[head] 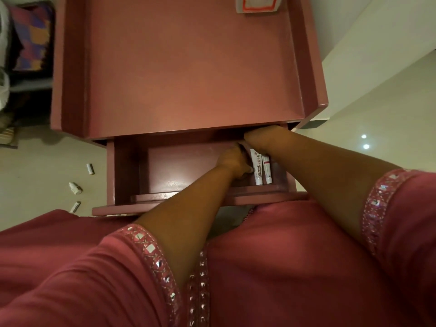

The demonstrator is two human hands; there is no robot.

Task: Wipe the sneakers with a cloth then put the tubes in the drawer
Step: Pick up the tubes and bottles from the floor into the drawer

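The pink bedside table's drawer [122,166] is pulled out towards me. Two white tubes [257,167] stand side by side against its right inner wall, the bigger one printed with blue letters. My left hand [232,161] is inside the drawer just left of them, its fingers curled round a thin pinkish tube [245,147] that is mostly hidden, its thumb against the bigger white tube. My right hand [259,138] reaches into the back right of the drawer, with its fingers hidden under the table top. No sneakers or cloth are in view.
The table top [188,67] has raised side rails and a white, red-edged object [257,4] at the back. Three small white containers [75,188] lie on the floor to the left. Bags and fabric fill a dark shelf [30,43] at the far left.
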